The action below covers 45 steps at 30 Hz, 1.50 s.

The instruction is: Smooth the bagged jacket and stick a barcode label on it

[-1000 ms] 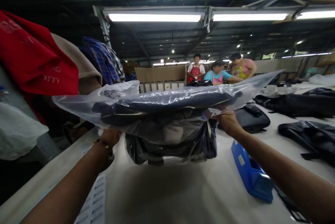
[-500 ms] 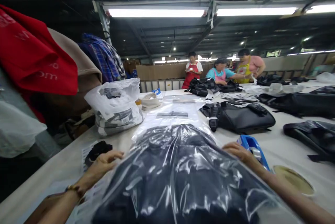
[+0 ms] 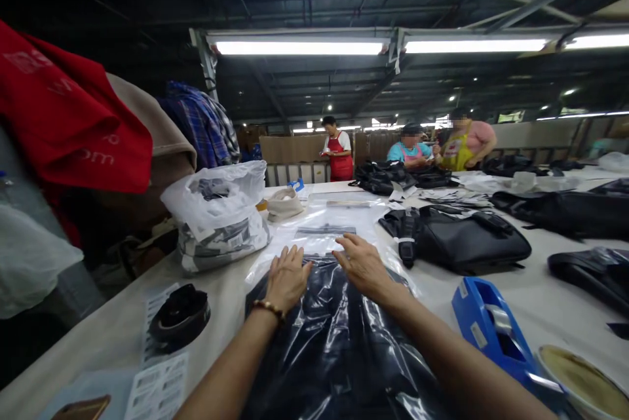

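Head view: my left hand (image 3: 287, 279) and right hand (image 3: 363, 266), fingers loosely spread, pinching nothing, lie equally close over the far end of the plastic-wrapped black bag (image 3: 339, 341), its length running near to far.

Pale letters reading "om" show on the red cloth (image 3: 73, 105) at left, its other lettering broken by folds. Print on the label sheet (image 3: 156, 386) and white sticker (image 3: 478, 335) on the blue tape dispenser (image 3: 469, 314) is illegible.
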### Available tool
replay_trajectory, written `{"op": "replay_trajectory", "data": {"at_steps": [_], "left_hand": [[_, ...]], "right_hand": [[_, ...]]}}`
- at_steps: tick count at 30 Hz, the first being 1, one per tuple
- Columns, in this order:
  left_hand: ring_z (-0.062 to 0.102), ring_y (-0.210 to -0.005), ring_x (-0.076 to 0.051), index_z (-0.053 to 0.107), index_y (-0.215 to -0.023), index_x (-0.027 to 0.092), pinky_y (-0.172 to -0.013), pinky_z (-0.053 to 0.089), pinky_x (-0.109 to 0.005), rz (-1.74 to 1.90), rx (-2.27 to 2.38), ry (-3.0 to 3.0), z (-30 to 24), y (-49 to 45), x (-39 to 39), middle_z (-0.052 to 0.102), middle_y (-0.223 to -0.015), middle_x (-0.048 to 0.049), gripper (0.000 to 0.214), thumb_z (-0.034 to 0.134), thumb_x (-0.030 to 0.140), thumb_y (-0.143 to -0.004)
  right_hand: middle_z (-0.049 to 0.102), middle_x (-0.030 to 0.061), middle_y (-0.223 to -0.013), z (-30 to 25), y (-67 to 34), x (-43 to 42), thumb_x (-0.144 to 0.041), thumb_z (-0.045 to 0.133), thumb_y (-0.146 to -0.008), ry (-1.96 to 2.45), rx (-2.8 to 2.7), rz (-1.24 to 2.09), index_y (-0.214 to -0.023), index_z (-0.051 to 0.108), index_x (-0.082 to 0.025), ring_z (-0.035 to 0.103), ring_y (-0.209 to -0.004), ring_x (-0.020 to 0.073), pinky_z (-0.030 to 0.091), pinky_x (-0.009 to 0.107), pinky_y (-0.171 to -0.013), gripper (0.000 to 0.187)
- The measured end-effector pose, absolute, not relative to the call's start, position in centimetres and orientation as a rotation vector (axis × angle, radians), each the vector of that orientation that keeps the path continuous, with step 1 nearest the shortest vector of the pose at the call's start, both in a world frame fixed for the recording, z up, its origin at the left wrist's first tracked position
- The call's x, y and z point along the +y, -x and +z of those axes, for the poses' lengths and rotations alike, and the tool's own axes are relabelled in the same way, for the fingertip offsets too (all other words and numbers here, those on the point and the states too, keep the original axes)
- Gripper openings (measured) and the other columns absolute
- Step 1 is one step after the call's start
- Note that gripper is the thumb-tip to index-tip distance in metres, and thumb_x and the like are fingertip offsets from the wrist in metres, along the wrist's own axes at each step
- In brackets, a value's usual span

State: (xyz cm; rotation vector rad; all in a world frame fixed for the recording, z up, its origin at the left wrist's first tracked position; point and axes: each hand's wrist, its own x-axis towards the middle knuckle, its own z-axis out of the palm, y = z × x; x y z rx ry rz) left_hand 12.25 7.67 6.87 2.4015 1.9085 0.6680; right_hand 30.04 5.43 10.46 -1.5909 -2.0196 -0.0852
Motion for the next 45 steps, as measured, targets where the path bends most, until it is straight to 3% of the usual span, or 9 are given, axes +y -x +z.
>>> {"op": "replay_trajectory", "data": {"at_steps": [2,4,9,14,19,24,32,38,45], "left_hand": [[0.025,-0.135,-0.034,0.042,-0.133,0.011,-0.109,0.017,-0.059,0.633,2.027,-2.38,5.8,-13.7,8.8,0.036,-0.143,-0.0166,0.049,0.033,0.034,-0.091],[0.027,-0.133,-0.038,0.041,-0.134,0.01,-0.105,0.021,-0.064,0.564,2.11,-2.344,4.6,-14.2,9.4,0.035,-0.142,-0.0182,0.05,0.036,0.036,-0.091],[0.023,-0.135,-0.034,0.034,-0.138,0.019,-0.108,0.019,-0.061,0.419,2.217,-2.324,1.8,-13.8,9.9,0.025,-0.147,-0.0134,0.051,0.039,0.037,-0.091],[0.021,-0.136,-0.032,0.027,-0.139,0.022,-0.108,0.022,-0.06,0.33,2.277,-2.386,-0.2,-13.6,10.3,0.019,-0.147,-0.0097,0.051,0.036,0.037,-0.091],[0.026,-0.134,-0.035,0.031,-0.138,0.023,-0.105,0.028,-0.061,0.434,2.304,-2.475,-2.3,-13.3,10.9,0.024,-0.146,-0.011,0.053,0.041,0.037,-0.089],[0.03,-0.132,-0.035,0.034,-0.138,0.02,-0.103,0.03,-0.06,0.601,2.319,-2.557,-3.4,-13.4,10.9,0.032,-0.145,-0.0136,0.053,0.04,0.042,-0.09],[0.022,-0.136,-0.034,0.028,-0.141,0.02,-0.107,0.022,-0.058,0.517,2.265,-2.468,-3.2,-13.4,11.3,0.024,-0.149,-0.0138,0.056,0.035,0.047,-0.092],[0.024,-0.135,-0.033,0.031,-0.14,0.02,-0.107,0.023,-0.057,0.547,2.263,-2.435,-3.6,-13.3,11.5,0.027,-0.148,-0.0132,0.055,0.037,0.047,-0.092],[0.022,-0.136,-0.032,0.031,-0.14,0.021,-0.109,0.018,-0.057,0.458,2.253,-2.323,-3.0,-13.3,11.8,0.026,-0.148,-0.0126,0.055,0.03,0.05,-0.093]], "right_hand": [[0.048,0.016,-0.134,8.3,-29.0,7.3,-0.033,0.043,-0.092,1.735,-1.939,-0.128,-0.124,0.054,-0.017,0.042,-0.125,0.0322,0.031,0.055,-0.101,0.037],[0.049,0.0201,-0.132,5.7,-28.7,8.5,-0.035,0.044,-0.092,1.83,-1.897,-0.148,-0.125,0.054,-0.013,0.042,-0.124,0.0385,0.03,0.062,-0.098,0.041],[0.045,0.0149,-0.138,0.9,-29.1,9.6,-0.037,0.046,-0.09,1.853,-1.928,-0.245,-0.129,0.051,-0.017,0.035,-0.13,0.0367,0.019,0.06,-0.106,0.044],[0.043,0.013,-0.139,-1.6,-29.6,10.3,-0.041,0.043,-0.089,1.817,-1.994,-0.408,-0.132,0.049,-0.02,0.033,-0.131,0.0376,0.022,0.062,-0.104,0.047],[0.046,0.0116,-0.137,-3.2,-29.8,10.8,-0.041,0.046,-0.086,1.794,-1.952,-0.493,-0.129,0.052,-0.023,0.035,-0.129,0.0369,0.023,0.061,-0.104,0.047],[0.05,0.0132,-0.134,-3.3,-29.4,10.4,-0.04,0.043,-0.09,1.782,-1.89,-0.548,-0.128,0.053,-0.019,0.037,-0.127,0.0348,0.021,0.058,-0.106,0.045],[0.05,0.0126,-0.133,-3.4,-29.2,10.8,-0.044,0.037,-0.094,1.82,-1.914,-0.532,-0.129,0.05,-0.016,0.036,-0.128,0.0332,0.02,0.056,-0.107,0.047],[0.051,0.0125,-0.131,-4.0,-28.9,11.0,-0.043,0.041,-0.092,1.813,-1.89,-0.551,-0.128,0.051,-0.016,0.037,-0.127,0.033,0.021,0.056,-0.107,0.046],[0.04,0.013,-0.142,-3.1,-28.7,11.8,-0.045,0.036,-0.094,1.957,-1.962,-0.258,-0.136,0.042,-0.017,0.025,-0.134,0.0333,0.011,0.055,-0.109,0.051]]}}
